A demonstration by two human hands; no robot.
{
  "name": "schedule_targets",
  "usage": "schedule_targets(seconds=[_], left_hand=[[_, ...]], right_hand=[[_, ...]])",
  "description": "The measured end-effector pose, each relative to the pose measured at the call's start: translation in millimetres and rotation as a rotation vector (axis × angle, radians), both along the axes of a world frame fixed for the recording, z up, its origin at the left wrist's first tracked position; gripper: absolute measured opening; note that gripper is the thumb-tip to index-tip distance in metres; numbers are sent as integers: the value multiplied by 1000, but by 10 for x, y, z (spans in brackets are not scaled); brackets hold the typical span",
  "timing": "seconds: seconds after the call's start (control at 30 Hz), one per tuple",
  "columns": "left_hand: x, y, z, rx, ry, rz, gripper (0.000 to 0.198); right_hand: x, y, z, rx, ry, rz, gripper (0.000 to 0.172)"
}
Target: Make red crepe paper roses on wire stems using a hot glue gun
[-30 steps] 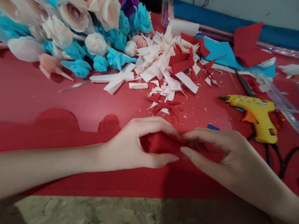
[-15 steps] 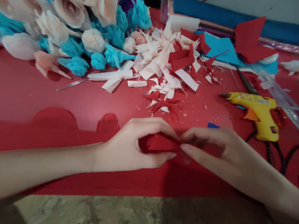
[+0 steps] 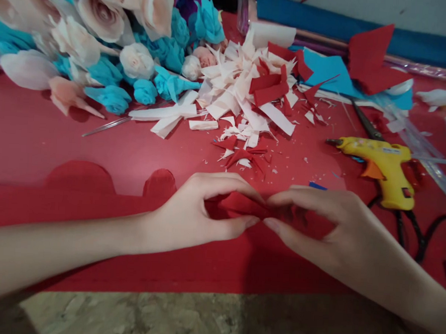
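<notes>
Between my two hands is a small piece of red crepe paper [image 3: 239, 204], partly hidden by my fingers. My left hand [image 3: 206, 206] curls round it from the left, thumb below and fingers above. From the right, my right hand [image 3: 318, 212] pinches its edge with thumb and fingertips close to the left fingertips. Behind my left wrist, a rounded red paper piece [image 3: 160, 182] and a wider rounded red piece [image 3: 81, 176] lie on the red table [image 3: 60, 133].
A yellow glue gun [image 3: 385, 163] with a black cord rests at the right. White and red paper scraps [image 3: 242, 83] are heaped at the back middle. Paper flowers [image 3: 104, 16] crowd the back left. Rolled blue paper [image 3: 327, 28] lies along the back.
My thumbs and fingers have shifted slightly along the red paper, and the right thumb has come nearer the left one. The paper now shows a more rounded upper side.
</notes>
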State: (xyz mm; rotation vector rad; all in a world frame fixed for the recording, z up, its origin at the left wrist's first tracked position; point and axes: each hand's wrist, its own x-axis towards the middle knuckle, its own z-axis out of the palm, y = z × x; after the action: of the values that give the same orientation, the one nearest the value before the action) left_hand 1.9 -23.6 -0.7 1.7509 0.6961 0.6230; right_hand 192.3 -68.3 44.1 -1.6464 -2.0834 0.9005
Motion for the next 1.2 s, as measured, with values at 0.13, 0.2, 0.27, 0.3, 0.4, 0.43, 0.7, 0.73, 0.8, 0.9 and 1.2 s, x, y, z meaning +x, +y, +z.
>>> schedule_targets(seconds=[0.13, 0.2, 0.27, 0.3, 0.4, 0.43, 0.7, 0.73, 0.8, 0.9, 1.2], left_hand=[[5, -3, -8, -10, 3, -2, 18], [5, -6, -10, -23, 3, -8, 19], [4, -11, -9, -39, 1, -13, 20], [3, -14, -7, -48, -1, -13, 21], [-1, -19, 6, -75, -1, 2, 19], [-1, -19, 11, -83, -1, 8, 18], [19, -5, 17, -42, -2, 46, 12], [19, -5, 16, -36, -1, 53, 12], [16, -6, 14, -26, 7, 64, 12], [9, -4, 15, -20, 34, 66, 12], [6, -9, 27, -17, 34, 43, 13]], right_hand=[[-22, -11, -8, 52, 4, 6, 8], [-29, -19, -11, 96, 0, 12, 8], [-30, -33, -14, 133, -10, 23, 10], [-29, -42, -15, 150, -22, 30, 11], [-24, -64, -19, 203, -71, 51, 10], [-23, -68, -20, 219, -86, 58, 10], [-26, -72, -62, 203, -84, 71, 9], [-21, -73, -61, 198, -82, 74, 9], [-2, -66, -42, 199, -82, 79, 10], [52, -29, 23, 208, -91, 55, 9], [347, 82, 237, 393, -105, -180, 21]])
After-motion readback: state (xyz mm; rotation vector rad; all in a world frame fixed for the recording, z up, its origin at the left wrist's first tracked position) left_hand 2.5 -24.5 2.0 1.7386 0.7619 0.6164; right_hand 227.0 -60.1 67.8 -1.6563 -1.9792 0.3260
